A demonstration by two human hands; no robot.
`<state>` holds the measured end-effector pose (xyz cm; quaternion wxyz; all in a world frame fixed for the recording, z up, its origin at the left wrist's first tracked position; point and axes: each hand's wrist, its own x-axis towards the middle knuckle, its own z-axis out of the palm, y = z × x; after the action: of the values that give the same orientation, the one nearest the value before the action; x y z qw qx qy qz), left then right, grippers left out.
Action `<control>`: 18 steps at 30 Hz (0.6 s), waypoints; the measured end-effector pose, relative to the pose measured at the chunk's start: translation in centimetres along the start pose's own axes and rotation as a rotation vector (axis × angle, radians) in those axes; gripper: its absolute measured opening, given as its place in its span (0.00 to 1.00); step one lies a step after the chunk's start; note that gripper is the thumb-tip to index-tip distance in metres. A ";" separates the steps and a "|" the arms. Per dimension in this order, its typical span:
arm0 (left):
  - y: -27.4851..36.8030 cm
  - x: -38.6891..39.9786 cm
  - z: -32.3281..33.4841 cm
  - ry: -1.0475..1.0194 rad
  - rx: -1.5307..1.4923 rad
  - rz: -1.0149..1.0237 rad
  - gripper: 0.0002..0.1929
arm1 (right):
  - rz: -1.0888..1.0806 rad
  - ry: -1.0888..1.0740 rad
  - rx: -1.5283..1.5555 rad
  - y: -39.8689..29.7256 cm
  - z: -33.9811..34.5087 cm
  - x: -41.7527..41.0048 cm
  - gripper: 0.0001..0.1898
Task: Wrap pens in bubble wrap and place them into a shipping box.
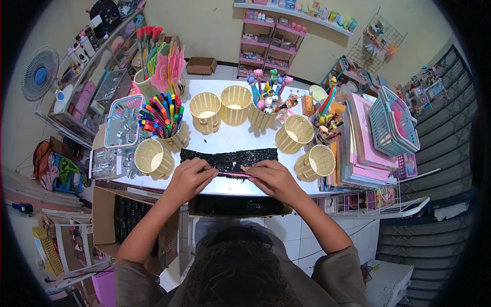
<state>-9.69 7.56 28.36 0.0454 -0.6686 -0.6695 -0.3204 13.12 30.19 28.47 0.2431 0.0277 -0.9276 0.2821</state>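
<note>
My left hand (193,177) and my right hand (273,179) are close together at the table's near edge. Between their fingertips runs a slim pink item (232,174), one end pinched in each hand; whether it is a pen or a strip is too small to tell. Just behind it lies a sheet of black, shiny, bumpy material that looks like bubble wrap (230,157), its near edge at my fingers. A small brownish piece (244,168) shows beside my right fingertips. A cream woven-look plastic cup (154,158) stands left of my left hand, and a similar cup (314,162) right of my right hand.
More cream cups (205,112) stand farther back on the white table (215,144). Colored markers (163,115) fill one cup; animal-topped pens (268,94) fill another. Left is a blue-rimmed basket (124,121); right, stacked pink folders (364,142) and a blue basket (393,121). An open cardboard box (103,218) sits below left.
</note>
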 end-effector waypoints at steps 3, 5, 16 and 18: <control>-0.1 0.2 0.0 -0.017 -0.023 -0.036 0.06 | 0.038 -0.013 0.077 0.7 -0.1 0.1 0.12; -0.2 0.0 0.2 -0.009 -0.038 -0.049 0.06 | 0.071 -0.011 0.127 1.2 0.1 0.1 0.11; -0.3 0.2 0.4 0.053 -0.173 -0.136 0.06 | 0.105 0.131 0.023 1.1 1.2 -0.3 0.09; -0.3 -0.3 0.3 0.004 -0.214 -0.182 0.06 | -0.010 0.146 -0.147 0.8 1.2 -0.3 0.10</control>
<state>-9.82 7.52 27.89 -0.0542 -0.6054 -0.6893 -0.3941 12.68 30.20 27.06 0.3128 -0.0064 -0.9254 0.2137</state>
